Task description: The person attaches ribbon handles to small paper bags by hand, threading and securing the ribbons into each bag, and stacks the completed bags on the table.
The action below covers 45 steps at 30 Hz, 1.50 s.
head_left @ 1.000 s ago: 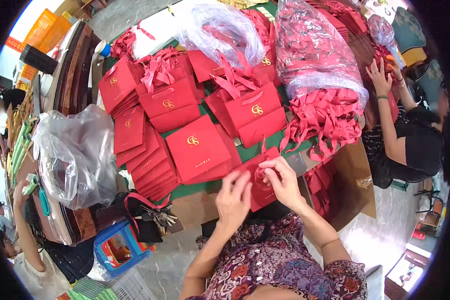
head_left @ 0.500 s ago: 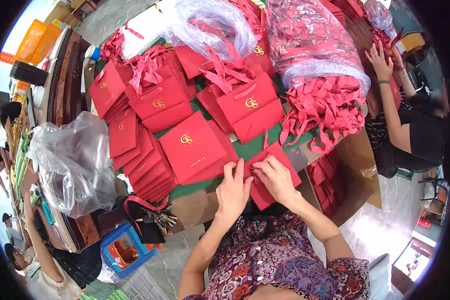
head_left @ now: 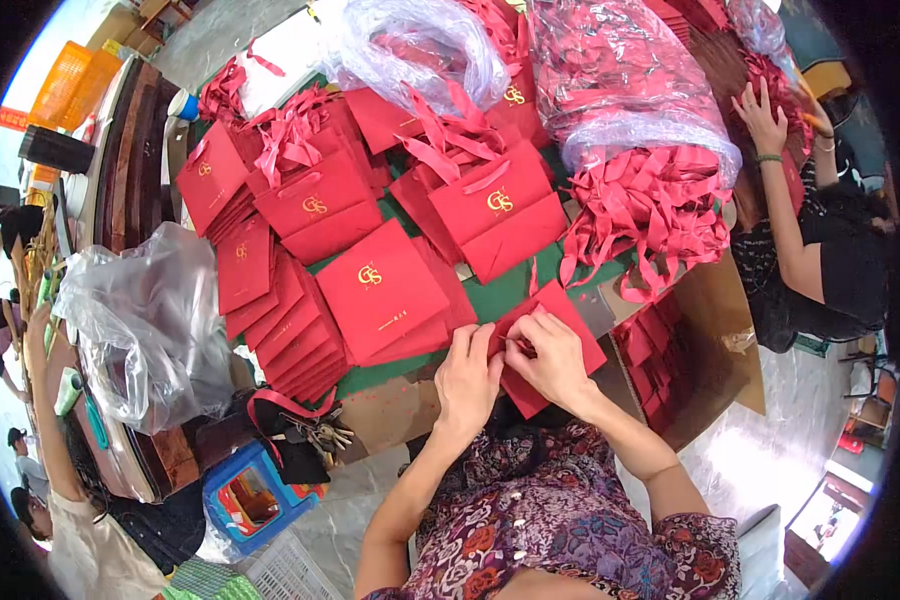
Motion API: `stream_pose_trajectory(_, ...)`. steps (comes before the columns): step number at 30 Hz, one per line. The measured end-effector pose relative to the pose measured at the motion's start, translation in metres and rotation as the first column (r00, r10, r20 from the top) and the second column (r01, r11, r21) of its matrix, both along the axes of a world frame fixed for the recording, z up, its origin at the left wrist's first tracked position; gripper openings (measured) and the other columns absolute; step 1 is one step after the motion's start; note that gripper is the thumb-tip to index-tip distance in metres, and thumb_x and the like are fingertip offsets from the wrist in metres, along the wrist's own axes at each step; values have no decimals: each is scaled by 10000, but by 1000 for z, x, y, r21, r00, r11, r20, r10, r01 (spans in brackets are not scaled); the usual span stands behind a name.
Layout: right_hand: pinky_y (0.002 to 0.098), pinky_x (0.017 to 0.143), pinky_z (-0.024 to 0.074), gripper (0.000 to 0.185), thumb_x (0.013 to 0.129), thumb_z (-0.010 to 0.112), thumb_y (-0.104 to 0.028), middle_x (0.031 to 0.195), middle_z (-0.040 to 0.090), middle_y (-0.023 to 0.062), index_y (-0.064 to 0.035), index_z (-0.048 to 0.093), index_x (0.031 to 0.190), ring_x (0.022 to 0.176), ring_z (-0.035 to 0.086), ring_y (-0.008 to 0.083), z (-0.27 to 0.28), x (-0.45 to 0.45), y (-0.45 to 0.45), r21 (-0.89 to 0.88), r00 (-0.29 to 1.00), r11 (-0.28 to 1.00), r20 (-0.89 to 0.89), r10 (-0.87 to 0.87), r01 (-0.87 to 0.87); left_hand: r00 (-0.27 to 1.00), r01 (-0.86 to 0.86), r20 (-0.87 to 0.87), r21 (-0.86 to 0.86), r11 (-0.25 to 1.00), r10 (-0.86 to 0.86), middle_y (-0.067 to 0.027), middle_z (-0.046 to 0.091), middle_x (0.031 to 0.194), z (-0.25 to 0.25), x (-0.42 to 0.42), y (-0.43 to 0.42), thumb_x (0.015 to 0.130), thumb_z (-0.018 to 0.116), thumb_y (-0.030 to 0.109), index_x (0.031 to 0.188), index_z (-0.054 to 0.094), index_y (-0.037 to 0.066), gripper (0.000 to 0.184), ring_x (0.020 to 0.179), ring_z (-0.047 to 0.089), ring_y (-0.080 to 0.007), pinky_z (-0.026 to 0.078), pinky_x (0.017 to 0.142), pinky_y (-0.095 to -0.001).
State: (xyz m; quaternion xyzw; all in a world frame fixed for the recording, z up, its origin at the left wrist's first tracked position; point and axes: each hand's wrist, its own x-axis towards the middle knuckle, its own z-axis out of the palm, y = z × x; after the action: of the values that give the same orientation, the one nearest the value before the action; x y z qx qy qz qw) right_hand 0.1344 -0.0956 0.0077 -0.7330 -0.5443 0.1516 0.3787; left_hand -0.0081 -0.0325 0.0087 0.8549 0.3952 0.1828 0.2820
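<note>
A red paper bag point(head_left: 576, 340) lies flat at the table's front edge under my hands. My left hand point(head_left: 469, 375) has its fingers pinched at the bag's left side. My right hand point(head_left: 547, 355) is pinched close beside it, over the bag; the small part between the fingertips is hidden. A red ribbon end sticks up past the bag's top corner. To the left are a flat stack of red bags point(head_left: 385, 290) with gold lettering and a fanned pile point(head_left: 288, 322). Behind stand bags with ribbon handles point(head_left: 500, 205).
A clear plastic bag spills red ribbons point(head_left: 650, 215) at the right, above a cardboard box point(head_left: 715, 350) holding red bags. Crumpled clear plastic point(head_left: 150, 325) and keys point(head_left: 325, 434) lie left. A person's hands point(head_left: 765, 120) work at the far right; another person's arm point(head_left: 50, 400) reaches in at left.
Both hands have come closer together over the bag, their fingertips now nearly meeting. The view has shifted slightly. The person at left has stretched an arm further up.
</note>
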Motion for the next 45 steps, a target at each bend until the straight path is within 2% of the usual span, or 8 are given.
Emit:
stream_pose_trajectory(9, 393, 588, 504, 159, 734, 724, -75, 710, 613, 94, -33, 579, 783, 654, 634, 270, 6, -1, -1, -141, 998, 990, -64, -9, 0, 990, 2, 140, -191, 982, 25, -111, 658, 873, -8, 0, 11, 861, 674, 59, 998, 601, 45, 156, 665, 638, -265, 512, 632, -376)
stream_pose_trajectory(22, 353, 612, 532, 155, 783, 754, -39, 794, 653, 106, -31, 656, 903, 677, 660, 254, 25, -9, -2, 47, 985, 997, -165, -56, 64, 943, -65, 261, -471, 880, 209, -116, 698, 897, 23, 6, 12, 870, 697, 80, 972, 675, 40, 112, 688, 669, -210, 529, 647, -330)
stream_pose_trajectory(25, 361, 665, 534, 164, 785, 754, -31, 865, 653, 110, -39, 669, 925, 758, 660, 275, 50, 6, -4, 25, 992, 998, -117, 54, -52, 957, -48, 236, -449, 892, 171, -65, 711, 872, 20, 4, 12, 852, 749, 76, 993, 677, 17, 169, 650, 634, -109, 512, 591, -268)
stream_pose_trajectory(31, 386, 782, 468, 134, 819, 742, -173, 871, 629, 89, -60, 697, 876, 857, 609, 291, 79, 38, 12, -53, 952, 981, 235, 195, -188, 960, -52, 257, -217, 975, 108, -90, 633, 781, 26, 8, -6, 788, 788, 57, 930, 663, 41, 189, 609, 601, -167, 491, 558, -298)
stream_pose_trajectory(32, 432, 757, 478, 229, 852, 695, -279, 824, 639, 109, -52, 706, 824, 857, 618, 306, 63, 46, 19, -252, 899, 910, 209, 384, -330, 956, -26, 290, -89, 996, 51, -96, 626, 780, 27, 9, -8, 791, 776, 41, 923, 664, 43, 173, 635, 610, -197, 499, 577, -313)
stream_pose_trajectory(35, 437, 768, 480, 275, 871, 664, -303, 798, 651, 140, -39, 711, 812, 866, 628, 335, 49, 57, 32, -279, 846, 806, -51, 530, -522, 940, -1, 339, 105, 994, -34, -111, 624, 801, 30, 7, -11, 791, 749, 8, 902, 663, 48, 146, 728, 630, -279, 518, 642, -367)
stream_pose_trajectory(38, 444, 779, 482, 275, 880, 649, -285, 797, 651, 161, -25, 697, 806, 871, 630, 349, 49, 53, 39, -294, 860, 809, -150, 487, -509, 944, -2, 329, 78, 997, -24, -114, 622, 809, 33, 4, -9, 785, 745, 4, 880, 658, 46, 136, 770, 637, -303, 523, 679, -391)
stream_pose_trajectory(45, 448, 762, 467, 212, 929, 619, -210, 824, 617, 135, -24, 633, 829, 852, 598, 350, 17, 28, 39, -68, 951, 951, -85, 296, -302, 970, -126, 163, -312, 942, 183, -84, 700, 725, 30, -1, 13, 824, 793, 152, 1023, 574, 48, 313, 543, 625, -160, 488, 519, -313)
